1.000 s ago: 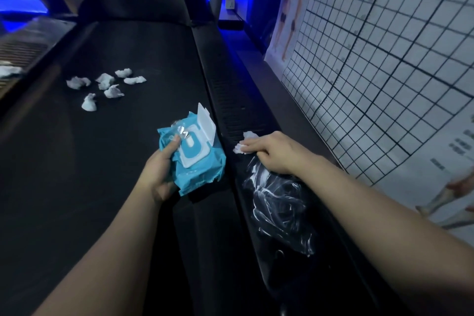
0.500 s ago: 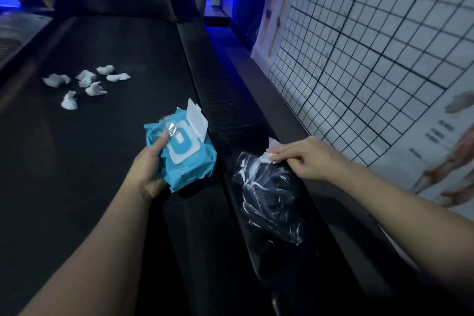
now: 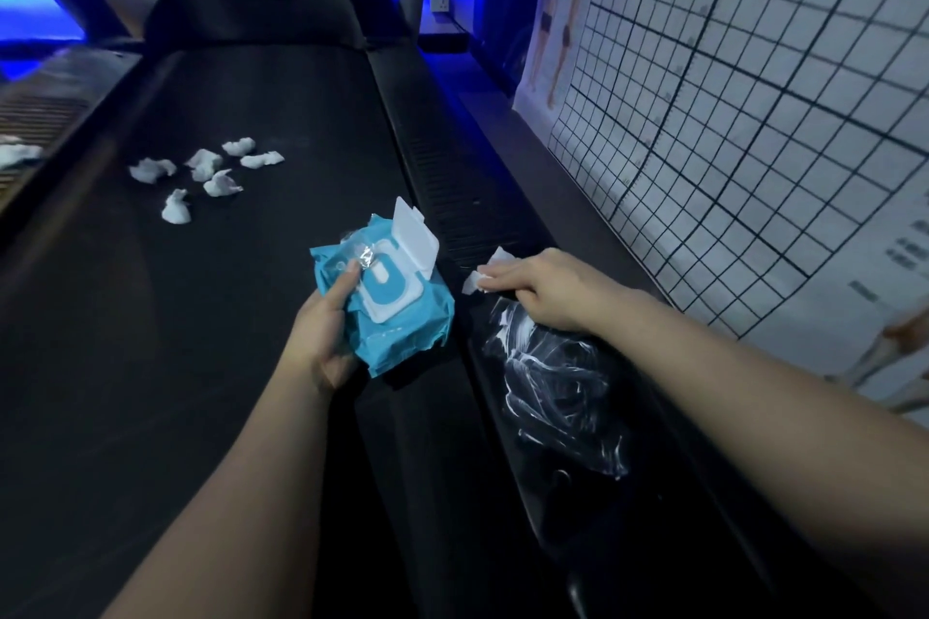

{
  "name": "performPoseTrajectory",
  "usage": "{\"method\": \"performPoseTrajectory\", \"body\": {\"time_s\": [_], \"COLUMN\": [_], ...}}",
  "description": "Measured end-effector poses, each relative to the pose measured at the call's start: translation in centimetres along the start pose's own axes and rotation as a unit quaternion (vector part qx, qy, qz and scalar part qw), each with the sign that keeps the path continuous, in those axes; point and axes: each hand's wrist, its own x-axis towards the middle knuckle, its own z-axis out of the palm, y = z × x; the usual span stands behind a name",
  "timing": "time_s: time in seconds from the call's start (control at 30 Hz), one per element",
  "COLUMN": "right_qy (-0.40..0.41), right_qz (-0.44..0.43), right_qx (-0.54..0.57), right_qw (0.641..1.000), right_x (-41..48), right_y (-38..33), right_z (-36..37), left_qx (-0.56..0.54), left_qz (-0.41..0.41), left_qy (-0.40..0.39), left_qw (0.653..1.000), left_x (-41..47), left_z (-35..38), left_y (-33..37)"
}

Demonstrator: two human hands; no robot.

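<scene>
The right hand (image 3: 548,289) is pressing a white wipe (image 3: 485,274) flat-fingered onto the side rail (image 3: 462,216), mid-scrub, at 3 o'clock of the open wipe pack (image 3: 397,307) that the left hand (image 3: 321,322) is gripping, and is probably needing strokes toward the 6 o'clock smear (image 3: 553,382).

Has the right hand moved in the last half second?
Yes. The right hand and its wipe slid forward, away from the plastic bag and toward the ribbed strip.
</scene>
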Motion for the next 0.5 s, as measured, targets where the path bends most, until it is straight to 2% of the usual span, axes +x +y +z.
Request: {"method": "performPoseTrajectory", "body": {"time_s": [0.3,0.5], "right_qy": [0.008,0.053], "right_qz": [-0.039,-0.056], "right_qx": [0.015,-0.022], "right_qw": [0.999,0.997], "right_x": [-5.8,-8.7], "right_y": [2.3,3.4], "right_z": [-0.9,-1.3], "left_qx": [0.006,0.003], "left_qz": [-0.047,-0.043], "left_qy": [-0.035,-0.047], "left_qw": [0.998,0.998], "left_x": [1.0,0.8], "left_z": [-0.7,-0.6], "left_y": [0.4,0.1]}}
